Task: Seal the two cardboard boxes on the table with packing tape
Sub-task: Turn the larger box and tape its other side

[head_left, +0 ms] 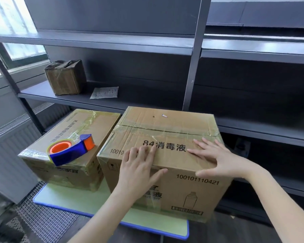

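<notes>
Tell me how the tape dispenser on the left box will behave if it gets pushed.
The tape dispenser lies flat on its side, so it probably slides rather than rolls. The left box has glossy tape on top, likely slippery. The dispenser sits by the front edge, so a nudge toward you could drop it.

Slim bare forearms lead to the left hand [139,165] and right hand [223,158], both long-fingered.

Dark table [147,233]: blue-edged green mat [68,195] on it; smaller box [98,127], larger box [188,188] side by side on mat.
</notes>
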{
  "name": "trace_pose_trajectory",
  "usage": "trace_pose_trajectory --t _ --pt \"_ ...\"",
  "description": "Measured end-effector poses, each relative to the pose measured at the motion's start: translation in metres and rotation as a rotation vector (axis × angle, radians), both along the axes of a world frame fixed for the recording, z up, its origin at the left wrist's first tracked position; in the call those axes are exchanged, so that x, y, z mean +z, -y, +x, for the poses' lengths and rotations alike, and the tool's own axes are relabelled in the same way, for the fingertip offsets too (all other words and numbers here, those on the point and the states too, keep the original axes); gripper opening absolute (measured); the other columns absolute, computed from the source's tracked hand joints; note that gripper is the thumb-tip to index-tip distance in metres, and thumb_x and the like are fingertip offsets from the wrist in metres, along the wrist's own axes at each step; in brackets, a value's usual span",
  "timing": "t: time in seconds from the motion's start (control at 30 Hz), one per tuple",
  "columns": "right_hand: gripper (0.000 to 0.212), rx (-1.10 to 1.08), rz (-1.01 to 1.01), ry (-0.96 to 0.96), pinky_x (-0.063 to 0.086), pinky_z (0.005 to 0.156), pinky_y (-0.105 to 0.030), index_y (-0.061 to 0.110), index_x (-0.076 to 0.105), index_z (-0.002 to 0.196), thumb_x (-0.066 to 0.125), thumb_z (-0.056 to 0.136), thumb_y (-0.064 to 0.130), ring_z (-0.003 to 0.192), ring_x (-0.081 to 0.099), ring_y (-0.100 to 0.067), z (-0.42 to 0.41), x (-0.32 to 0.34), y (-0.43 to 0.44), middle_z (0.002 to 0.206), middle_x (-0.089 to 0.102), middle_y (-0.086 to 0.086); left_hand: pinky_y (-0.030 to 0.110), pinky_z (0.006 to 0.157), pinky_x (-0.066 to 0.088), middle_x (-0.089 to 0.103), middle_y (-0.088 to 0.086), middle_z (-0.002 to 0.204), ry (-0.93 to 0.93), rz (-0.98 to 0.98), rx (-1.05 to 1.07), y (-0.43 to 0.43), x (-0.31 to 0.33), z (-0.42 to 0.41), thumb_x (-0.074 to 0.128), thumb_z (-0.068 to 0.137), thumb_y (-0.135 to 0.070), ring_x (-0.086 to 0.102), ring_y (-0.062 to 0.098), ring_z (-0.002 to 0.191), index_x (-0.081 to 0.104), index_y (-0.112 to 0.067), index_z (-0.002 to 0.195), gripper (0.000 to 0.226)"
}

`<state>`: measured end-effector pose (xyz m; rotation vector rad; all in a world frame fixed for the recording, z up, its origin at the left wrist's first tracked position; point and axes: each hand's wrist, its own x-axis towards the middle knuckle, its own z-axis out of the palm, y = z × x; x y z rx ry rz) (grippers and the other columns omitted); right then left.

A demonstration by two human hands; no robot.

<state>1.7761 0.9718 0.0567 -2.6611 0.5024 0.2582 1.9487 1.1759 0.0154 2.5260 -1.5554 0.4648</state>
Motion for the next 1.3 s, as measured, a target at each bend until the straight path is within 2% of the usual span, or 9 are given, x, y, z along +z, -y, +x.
trace_pose_trajectory --t 0.13,0.27,0.4,0.6,0.73,0.97,1.1,1.2,1.3 --pt "0.067 -0.106 -0.174 0.075 -0.013 0.113 -0.038 0.060 0.014 0.136 0.013 0.072 0.080 0.142 -0.005 -0.006 0.020 -0.008 -0.009 0.155 0.006 0.017 0.039 0.096 0.040 0.056 -0.002 0.121 -0.070 -0.008 -0.018 -0.003 0.003 0.011 0.018 0.087 -0.067 0.051 0.024 0.110 0.048 -0.025 0.137 0.071" --pt "0.058 -0.081 -0.239 0.052 -0.012 0.111 -0.049 0.051 0.008 0.142 0.021 0.088 0.066 0.144 -0.008 -0.021 0.052 -0.018 -0.022 0.157 0.000 0.007 0.035 0.108 0.024 0.039 -0.009 0.139 -0.143 0.020 -0.022 -0.008 0.003 0.029 0.005 0.088 -0.069 0.030 0.020 0.129 0.031 -0.037 0.144 0.069" --pt "0.061 -0.053 -0.265 0.036 -0.015 0.109 -0.043 0.043 0.007 0.145 0.019 0.089 0.064 0.142 -0.011 -0.032 0.088 -0.022 -0.036 0.157 -0.006 0.001 0.033 0.107 0.024 0.041 -0.011 0.139 -0.174 -0.015 -0.008 -0.021 0.005 0.061 0.026 0.095 -0.056 0.028 0.016 0.130 0.039 -0.035 0.141 0.052" --pt "0.063 0.018 -0.250 0.144 -0.008 0.113 -0.034 0.031 0.004 0.149 0.028 0.095 0.054 0.144 -0.004 -0.015 0.143 -0.022 -0.068 0.157 0.002 0.005 0.037 0.099 0.036 0.058 -0.003 0.125 -0.254 -0.201 0.013 -0.051 0.004 0.131 0.052 0.093 -0.025 0.046 0.019 0.118 0.062 -0.021 0.123 0.032" --pt "0.060 0.055 -0.274 0.151 -0.012 0.109 -0.035 0.034 0.005 0.148 0.026 0.095 0.054 0.144 -0.004 -0.018 0.184 -0.024 -0.101 0.157 0.001 0.007 0.036 0.084 0.041 0.064 0.006 0.114 -0.316 -0.320 0.221 -0.076 -0.009 0.187 0.060 0.087 -0.014 0.057 0.029 0.103 0.067 -0.009 0.112 0.026" --pt "0.050 -0.039 -0.317 0.195 -0.006 0.115 -0.045 0.030 0.018 0.148 0.021 0.100 0.043 0.145 0.002 -0.025 0.221 -0.030 -0.136 0.157 0.010 0.001 0.032 0.089 0.041 0.060 0.007 0.117 -0.273 0.232 0.490 -0.094 -0.043 0.253 0.052 0.088 -0.047 0.053 0.026 0.111 0.049 -0.011 0.115 0.046" --pt "0.049 -0.110 -0.344 0.197 -0.009 0.112 -0.047 0.031 0.019 0.147 0.020 0.100 0.042 0.144 0.002 -0.028 0.229 -0.035 -0.144 0.157 0.011 0.001 0.030 0.067 0.039 0.066 0.006 0.104 -0.349 0.155 0.430 -0.093 -0.057 0.261 0.052 0.093 -0.032 0.063 0.027 0.094 0.040 -0.009 0.115 0.034" --pt "0.048 -0.152 -0.346 0.238 -0.011 0.111 -0.044 0.032 0.022 0.146 0.022 0.100 0.042 0.144 0.002 -0.026 0.228 -0.038 -0.147 0.156 0.012 0.004 0.032 0.067 0.043 0.067 0.005 0.105 -0.361 0.086 0.366 -0.095 -0.059 0.263 0.051 0.094 -0.027 0.063 0.027 0.094 0.030 -0.009 0.135 0.049" --pt "0.047 -0.169 -0.310 0.310 -0.012 0.112 -0.037 0.030 0.026 0.145 0.027 0.099 0.042 0.144 0.002 -0.020 0.226 -0.037 -0.150 0.156 0.016 0.005 0.035 0.069 0.043 0.066 0.008 0.105 -0.413 -0.106 0.290 -0.097 -0.047 0.255 0.052 0.093 -0.022 0.060 0.030 0.095 0.034 -0.012 0.137 0.049"
